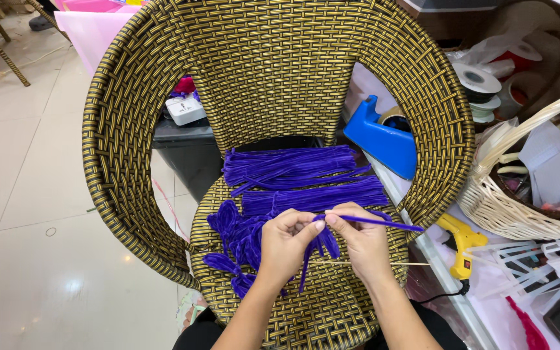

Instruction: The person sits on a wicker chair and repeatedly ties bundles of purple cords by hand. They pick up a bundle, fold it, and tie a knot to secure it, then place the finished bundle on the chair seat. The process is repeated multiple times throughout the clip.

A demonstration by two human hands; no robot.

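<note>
Purple chenille stem (384,222), one piece, pinched at its near end between both hands above the middle of the wicker chair seat (332,304). Long axis: nearly level, running from the fingertips out toward the seat's right edge, its free end past the right hand (362,238). The right hand is the nearer to that free length; thumb and forefinger closed narrowly on the stem, wrist low, forearm coming up from the seat's front edge. Left hand (286,241): fingers curled tight around a bundle of folded purple loops (322,245) that hangs just below the pinch; knuckles up, thumb meeting the right thumb.

Thin wooden stick (384,263): lies level under the right hand, pointing to the right edge.

Straight stems, stacked (293,167): at the seat's back edge. Finished loops (231,227): heaped at the left edge, just beside the left hand.

Beyond the chair, right: yellow glue gun (461,243), blue tape dispenser (380,139), pale woven basket (507,214).
</note>
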